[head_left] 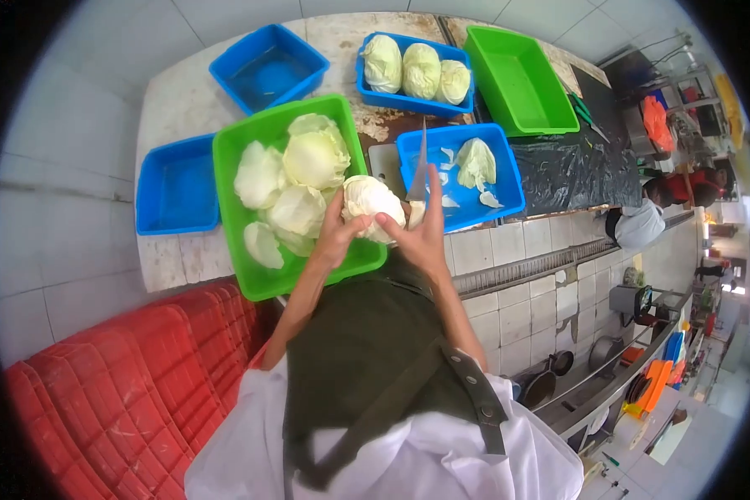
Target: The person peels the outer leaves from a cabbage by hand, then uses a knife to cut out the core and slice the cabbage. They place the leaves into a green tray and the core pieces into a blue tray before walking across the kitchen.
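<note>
Left hand (339,236) cupped around a pale round cabbage head (370,205) at frame centre, right hand (422,233) gripping a steel-bladed knife (417,171) upright beside it, over a green plastic tub (250,275) of cabbages

pale green cabbage (372,205), green tub (250,275), 4 blue trays (175,218), red crates (125,392).
</note>
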### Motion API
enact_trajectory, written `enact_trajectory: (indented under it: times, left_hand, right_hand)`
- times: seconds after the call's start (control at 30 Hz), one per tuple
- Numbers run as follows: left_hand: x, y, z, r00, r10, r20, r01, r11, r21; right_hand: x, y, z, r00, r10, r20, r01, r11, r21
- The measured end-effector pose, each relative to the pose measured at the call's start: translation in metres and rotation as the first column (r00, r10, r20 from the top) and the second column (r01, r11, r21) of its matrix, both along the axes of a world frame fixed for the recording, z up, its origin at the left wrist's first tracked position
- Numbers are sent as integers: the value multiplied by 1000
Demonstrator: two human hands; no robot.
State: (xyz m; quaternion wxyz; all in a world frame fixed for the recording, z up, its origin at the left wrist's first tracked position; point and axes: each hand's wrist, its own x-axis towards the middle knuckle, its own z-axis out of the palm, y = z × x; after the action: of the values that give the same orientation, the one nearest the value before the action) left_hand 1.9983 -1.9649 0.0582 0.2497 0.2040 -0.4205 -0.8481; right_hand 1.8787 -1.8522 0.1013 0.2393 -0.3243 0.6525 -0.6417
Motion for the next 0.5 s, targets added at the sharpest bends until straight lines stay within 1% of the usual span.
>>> enact_trajectory:
  times: [0.03,0.07,0.13,0.17,0.23,0.27,0.33,0.37,0.4,0.43,0.47,0.5]
  left_hand:
    - [0,-1,-2,999,-18,-46,19,1000,18]
    - [0,-1,-4,999,-14,-43,15,1000,23]
    - [-1,-3,-8,992,-81,-91,85,996,33]
    - [-2,-3,-9,993,-80,-91,83,996,38]
    - [-3,-4,-5,986,-127,-111,126,992,-16]
    - [-3,-5,-2,986,-121,-114,120,993,-14]
    - [-3,-4,3,987,-158,-22,155,981,-119]
    - [-4,-3,2,989,-149,-23,146,982,-117]
    - [-5,0,2,994,-105,-20,103,990,-93]
    - [-6,1,1,998,-62,-17,61,996,-70]
    - [-5,1,-1,998,-58,-17,56,996,-68]
    - [-4,0,-2,1000,3,-4,-4,996,-95]
  right_hand:
    - [1,1,1,997,16,81,-14,999,-29]
    - [1,2,2,996,20,85,-18,1000,-24]
    - [1,3,3,999,7,33,-5,998,-60]
    - [1,3,2,999,8,33,-6,998,-55]
    - [1,3,-3,996,-18,88,31,988,-150]
    - [-3,4,-7,996,-12,86,25,989,-147]
    - [-13,8,-6,999,-48,22,47,999,5]
    - [-18,10,-4,999,-41,16,41,999,31]
    - [-17,10,1,999,-34,17,33,999,34]
    - [-16,10,7,999,-20,-26,22,998,56]
    - [-16,10,14,998,-7,-69,12,997,77]
    - [-17,13,25,998,-3,-70,9,997,79]
